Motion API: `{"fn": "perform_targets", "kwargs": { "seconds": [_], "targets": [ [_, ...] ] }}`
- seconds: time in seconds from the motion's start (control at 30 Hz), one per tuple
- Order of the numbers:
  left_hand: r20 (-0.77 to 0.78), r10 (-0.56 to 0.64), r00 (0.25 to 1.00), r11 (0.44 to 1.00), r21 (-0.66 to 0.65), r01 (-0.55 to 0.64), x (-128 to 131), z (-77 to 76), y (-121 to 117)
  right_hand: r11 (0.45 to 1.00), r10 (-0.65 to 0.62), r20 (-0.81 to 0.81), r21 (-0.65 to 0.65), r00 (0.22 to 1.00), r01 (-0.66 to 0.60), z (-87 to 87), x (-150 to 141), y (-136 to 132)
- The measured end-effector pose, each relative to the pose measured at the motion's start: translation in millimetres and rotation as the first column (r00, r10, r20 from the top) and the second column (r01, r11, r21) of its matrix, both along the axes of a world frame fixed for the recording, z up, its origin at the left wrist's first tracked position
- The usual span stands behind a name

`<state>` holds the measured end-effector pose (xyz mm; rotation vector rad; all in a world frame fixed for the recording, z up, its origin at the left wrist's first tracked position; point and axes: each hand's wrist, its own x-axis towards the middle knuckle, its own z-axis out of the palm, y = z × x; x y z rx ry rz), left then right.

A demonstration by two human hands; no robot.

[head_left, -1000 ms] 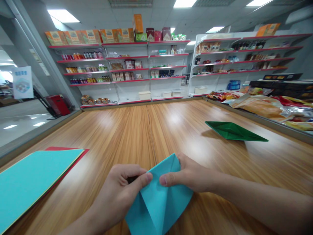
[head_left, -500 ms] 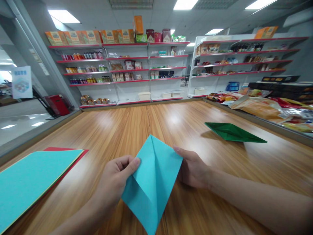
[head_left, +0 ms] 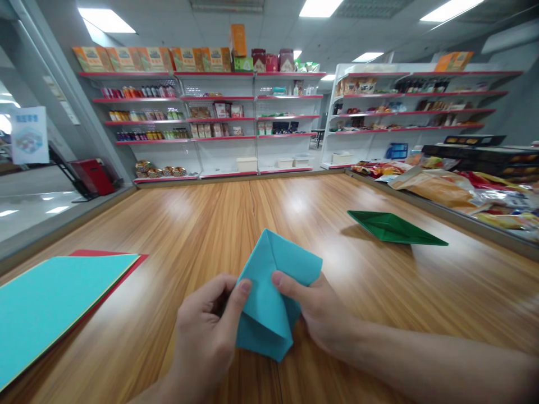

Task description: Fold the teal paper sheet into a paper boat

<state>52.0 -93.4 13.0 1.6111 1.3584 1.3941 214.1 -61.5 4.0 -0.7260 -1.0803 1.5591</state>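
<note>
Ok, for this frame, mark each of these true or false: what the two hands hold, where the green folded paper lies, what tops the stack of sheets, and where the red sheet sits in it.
1. Both hands hold the same piece of blue paper. True: the left hand and the right hand both grip the blue folded paper.
2. The green folded paper lies left of the hands. False: the green folded paper lies to their right.
3. A blue sheet tops the stack at the left. True: the blue sheet is uppermost.
4. The red sheet covers the blue one. False: the red sheet peeks out beneath it.
</note>
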Motion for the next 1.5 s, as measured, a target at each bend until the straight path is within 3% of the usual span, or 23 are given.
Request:
{"fn": "perform_targets", "kwargs": {
  "seconds": [0.2,0.43,0.6,0.73,0.97,1.13,1.27,1.5],
  "targets": [
    [0.173,-0.034,0.984,0.984,-0.168,0.064,1,-0.6,1,0.995,-0.051,0.15,0.09,0.987,0.038,6.6,3,2],
    [0.366,-0.012,0.931,0.957,-0.266,0.117,1,-5.0,4,0.997,0.042,0.131,0.066,0.991,-0.051,5.5,3,6],
    [0.303,-0.192,0.934,0.898,-0.331,0.292,-10,-5.4,16,0.997,0.071,0.144,-0.016,0.987,-0.07,5.2,8,11],
    [0.241,-0.134,0.961,0.938,-0.281,0.201,-16,-11.1,23,0.984,0.165,0.119,-0.089,0.979,-0.155,1.6,8,13],
    [0.334,-0.111,0.936,0.939,-0.272,0.209,-11,-15.8,15,0.991,0.101,0.215,0.064,0.971,-0.118,7.1,6,9],
    [0.335,-0.048,0.941,0.961,-0.241,0.135,-8,-13.2,8,0.979,0.181,0.232,0.05,0.956,-0.198,7.2,9,7],
    [0.355,-0.058,0.933,0.954,-0.256,0.157,-8,-13.7,7,0.967,0.155,0.3,0.15,0.941,-0.207,8.6,10,6],
    [0.371,-0.047,0.927,0.957,-0.248,0.148,-9,-14.4,7,0.961,0.227,0.259,0.096,0.939,-0.259,7.6,8,4]
  ]
}}
